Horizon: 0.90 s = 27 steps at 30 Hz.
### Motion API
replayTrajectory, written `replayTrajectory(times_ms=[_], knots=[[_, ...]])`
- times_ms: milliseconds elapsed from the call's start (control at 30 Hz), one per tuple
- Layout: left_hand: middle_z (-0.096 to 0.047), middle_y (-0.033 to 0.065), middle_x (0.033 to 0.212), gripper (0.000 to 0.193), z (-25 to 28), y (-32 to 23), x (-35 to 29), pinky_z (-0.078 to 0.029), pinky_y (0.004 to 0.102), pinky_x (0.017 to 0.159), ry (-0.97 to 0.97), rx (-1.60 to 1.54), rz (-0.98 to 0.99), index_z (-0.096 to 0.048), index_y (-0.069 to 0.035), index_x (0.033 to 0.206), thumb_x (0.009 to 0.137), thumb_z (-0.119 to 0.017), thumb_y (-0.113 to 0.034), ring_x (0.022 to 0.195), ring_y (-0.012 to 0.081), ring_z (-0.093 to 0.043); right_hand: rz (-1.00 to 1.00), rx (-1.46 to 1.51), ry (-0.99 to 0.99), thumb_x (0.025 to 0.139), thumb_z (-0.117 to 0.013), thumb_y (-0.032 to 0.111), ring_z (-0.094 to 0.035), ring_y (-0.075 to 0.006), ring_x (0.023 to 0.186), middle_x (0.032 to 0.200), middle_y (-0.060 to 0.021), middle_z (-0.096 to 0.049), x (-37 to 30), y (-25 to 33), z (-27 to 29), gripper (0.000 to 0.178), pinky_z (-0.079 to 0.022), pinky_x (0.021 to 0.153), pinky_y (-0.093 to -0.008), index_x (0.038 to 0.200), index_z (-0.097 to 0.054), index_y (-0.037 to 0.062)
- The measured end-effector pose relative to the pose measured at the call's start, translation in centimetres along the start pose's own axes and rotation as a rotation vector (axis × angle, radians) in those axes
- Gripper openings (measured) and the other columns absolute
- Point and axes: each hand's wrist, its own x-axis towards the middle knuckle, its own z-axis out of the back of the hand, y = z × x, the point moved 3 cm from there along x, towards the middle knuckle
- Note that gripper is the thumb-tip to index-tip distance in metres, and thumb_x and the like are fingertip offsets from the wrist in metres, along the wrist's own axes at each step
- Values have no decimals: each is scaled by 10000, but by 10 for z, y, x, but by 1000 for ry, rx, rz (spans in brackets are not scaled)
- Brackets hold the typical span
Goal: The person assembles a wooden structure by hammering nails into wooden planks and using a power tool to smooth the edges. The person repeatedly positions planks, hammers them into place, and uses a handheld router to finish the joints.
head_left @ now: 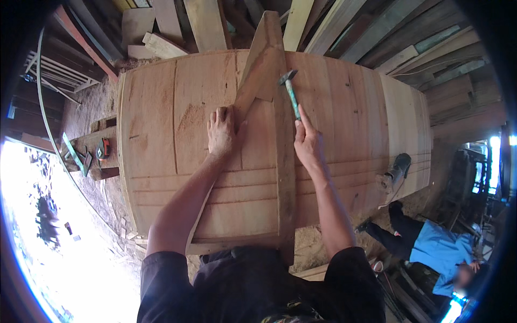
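Observation:
A large wooden panel point(334, 107) with long grooves lies flat in front of me. Across it, from near to far, runs a narrow wooden batten point(286, 188). A slanted, pointed board point(261, 64) lies against the batten's far part. My left hand point(222, 132) presses on the panel at the slanted board's lower end, fingers bent and thumb spread away. My right hand point(308, 142) is closed round the green handle of a hammer point(292, 96), just right of the batten. The hammer's dark metal head is beside the batten, above the panel.
A power tool point(398, 168) rests on the panel's right part. Off its left edge, a tape measure point(104, 149) sits on a wooden support. Several boards point(344, 24) lean along the back. A person in a blue shirt point(439, 250) is at the lower right.

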Motion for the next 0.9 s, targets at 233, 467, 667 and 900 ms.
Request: replayTrajectory(times_ms=[233,467,667,900], knots=[[-611,244,1331,601,3,1,0,-470,547,1080,-32,-41,-30,-636,22,1393,980,-734,-404,1247,445,-567,131,-159,-89,1105,-636,158,-748,-364,766,967,-235,-753,-6,-21,-17,540,-583,679,-443,1629,-509,151],[-639,235,1297,546,-16,7,8,-469,547,1066,-161,20,-192,-699,-25,1297,941,-772,-433,1234,431,-576,-302,375,-223,1097,-695,237,-601,-140,664,761,-102,-669,-163,-33,31,329,-515,630,-341,1373,-672,60],[-608,246,1373,727,-19,32,16,-436,532,1150,-68,134,-169,-649,-13,1427,936,-778,-533,1330,424,-542,-457,257,-499,1053,-767,210,-534,-75,633,692,-18,-597,-338,-49,54,215,-454,582,-306,1006,-673,22],[-519,298,1520,981,-10,55,19,-375,543,1241,89,69,-192,-503,21,1594,922,-787,-633,1461,447,-464,-803,448,-563,1031,-794,205,-463,-57,630,651,19,-525,-429,-60,29,239,-402,566,-296,935,-659,33]])
